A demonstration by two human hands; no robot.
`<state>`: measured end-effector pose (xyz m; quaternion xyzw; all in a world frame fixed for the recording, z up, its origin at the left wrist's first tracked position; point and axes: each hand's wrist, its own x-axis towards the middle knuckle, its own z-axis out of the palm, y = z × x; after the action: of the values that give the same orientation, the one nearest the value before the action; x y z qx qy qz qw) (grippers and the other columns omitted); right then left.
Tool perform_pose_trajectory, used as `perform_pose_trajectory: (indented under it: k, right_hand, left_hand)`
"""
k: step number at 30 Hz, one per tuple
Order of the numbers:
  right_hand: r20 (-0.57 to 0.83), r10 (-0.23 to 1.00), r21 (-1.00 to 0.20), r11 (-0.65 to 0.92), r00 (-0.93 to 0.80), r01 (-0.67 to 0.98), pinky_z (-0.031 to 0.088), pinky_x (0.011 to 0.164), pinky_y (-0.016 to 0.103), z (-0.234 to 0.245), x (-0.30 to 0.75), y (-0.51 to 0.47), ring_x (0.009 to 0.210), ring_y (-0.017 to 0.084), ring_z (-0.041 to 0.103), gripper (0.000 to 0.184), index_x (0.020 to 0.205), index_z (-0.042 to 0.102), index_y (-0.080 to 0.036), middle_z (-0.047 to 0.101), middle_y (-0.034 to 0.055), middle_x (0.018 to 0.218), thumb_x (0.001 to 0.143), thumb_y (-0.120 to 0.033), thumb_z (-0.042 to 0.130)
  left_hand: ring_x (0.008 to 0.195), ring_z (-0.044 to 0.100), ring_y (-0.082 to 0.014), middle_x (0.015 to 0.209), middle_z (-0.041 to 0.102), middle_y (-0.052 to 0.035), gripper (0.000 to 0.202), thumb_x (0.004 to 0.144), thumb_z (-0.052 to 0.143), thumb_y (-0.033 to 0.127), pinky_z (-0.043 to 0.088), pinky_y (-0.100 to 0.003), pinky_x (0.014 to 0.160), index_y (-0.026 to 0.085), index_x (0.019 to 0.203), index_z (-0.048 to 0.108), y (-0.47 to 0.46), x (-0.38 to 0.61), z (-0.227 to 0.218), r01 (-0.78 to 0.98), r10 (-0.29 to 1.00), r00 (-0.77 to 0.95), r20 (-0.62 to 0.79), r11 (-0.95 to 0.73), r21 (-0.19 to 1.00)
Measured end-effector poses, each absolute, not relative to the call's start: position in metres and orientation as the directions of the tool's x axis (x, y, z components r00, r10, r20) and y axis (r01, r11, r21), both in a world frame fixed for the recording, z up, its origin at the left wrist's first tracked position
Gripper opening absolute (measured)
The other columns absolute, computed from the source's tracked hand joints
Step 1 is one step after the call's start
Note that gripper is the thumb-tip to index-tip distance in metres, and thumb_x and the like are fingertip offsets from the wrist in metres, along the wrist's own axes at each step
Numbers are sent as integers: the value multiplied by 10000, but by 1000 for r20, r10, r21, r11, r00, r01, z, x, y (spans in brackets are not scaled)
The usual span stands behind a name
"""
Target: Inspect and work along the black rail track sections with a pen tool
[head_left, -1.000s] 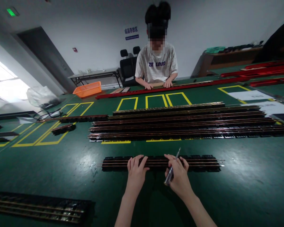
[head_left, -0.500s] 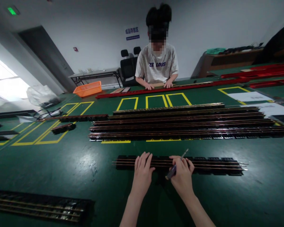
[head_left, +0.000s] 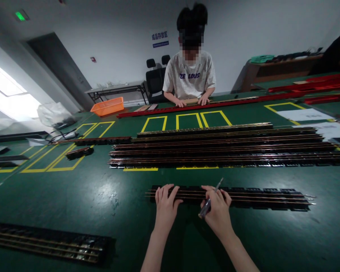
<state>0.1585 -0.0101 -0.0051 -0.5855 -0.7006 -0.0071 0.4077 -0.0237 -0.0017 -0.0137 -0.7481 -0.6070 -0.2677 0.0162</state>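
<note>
A short black rail section (head_left: pixel 260 198) with thin copper strips lies crosswise on the green table in front of me. My left hand (head_left: pixel 166 206) rests on its left part, fingers stretched flat over the strips. My right hand (head_left: pixel 217 209) lies on the rail just to the right, its fingers closed round a slim screwdriver (head_left: pixel 209 202) whose metal tip points up and away. The strip ends stick out past the rail's right end.
A stack of long rails (head_left: pixel 221 145) spans the table beyond. Another rail piece (head_left: pixel 45 245) lies near left. A person in a white shirt (head_left: pixel 190 77) works opposite at a red rail (head_left: pixel 215 105). An orange bin (head_left: pixel 107 106) stands far left.
The short rail has slid to the right under my hands, its right end now further out. Both hands stayed on it, shifting slightly right.
</note>
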Motion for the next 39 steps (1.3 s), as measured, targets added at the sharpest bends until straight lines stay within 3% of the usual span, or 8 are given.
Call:
perform_pose_trajectory:
  k: [4,8,11,14,21,29,34,39]
  right_hand:
    - [559,824,-481,231,93,846,271,871,444,-7,162,-11,864,259,563,251,757,353,-233,651,56,936,611,-57,456]
    - [577,800,-488,177,163,855,271,863,444,-9,166,-12,863,275,536,252,758,365,-235,654,49,918,616,-42,441]
    - [584,788,-501,160,196,850,274,851,441,-10,169,-11,857,277,532,231,744,360,-235,660,51,919,657,-28,416]
    - [583,788,-507,163,197,846,278,837,437,-11,170,-11,844,273,546,240,747,354,-235,663,55,933,651,-23,414]
    - [590,807,-433,337,-20,836,272,869,436,-8,165,-11,905,258,578,245,768,334,-235,648,79,1021,620,-98,473]
    - [569,817,-428,196,94,883,290,837,462,-8,166,-14,863,292,551,262,768,355,-236,650,63,926,586,-101,486]
    - [587,799,-417,165,127,894,292,821,448,-16,179,-13,817,289,536,291,785,378,-238,625,49,843,543,-136,505]
    - [511,843,-441,88,169,893,292,818,420,-11,187,-14,785,260,538,281,800,401,-230,604,35,834,541,-151,477]
  left_hand:
    - [1139,474,-245,1171,562,-53,412,769,600,137,304,-528,1024,247,1159,526,-3,-12,-12,905,909,151,389,-286,315]
    - [1192,452,-229,1243,532,-61,536,809,534,136,293,-512,1041,251,1309,376,-5,-10,-11,883,905,249,345,-359,304]
    - [1247,398,-254,1291,496,-90,607,802,543,139,269,-529,1046,224,1353,304,-6,-20,-14,905,914,174,365,-294,306]
    - [1205,434,-278,1233,535,-82,509,775,584,154,305,-547,1006,232,1254,430,-5,-35,-17,915,925,67,374,-206,348]
    - [1062,520,-218,1104,570,-28,395,731,610,82,429,-446,931,237,1091,563,-1,-39,-5,841,951,8,309,-173,512]
    - [1052,537,-193,1115,572,-19,487,684,661,83,465,-412,925,241,1130,545,-4,-31,2,722,969,56,241,-206,660]
    - [1188,465,-227,1239,538,-45,620,647,708,135,396,-436,999,255,1218,496,8,-38,2,668,980,116,164,-199,717]
    - [1214,422,-279,1176,597,-33,587,559,797,317,279,-489,1031,279,1108,591,30,-43,5,660,949,304,80,-270,701]
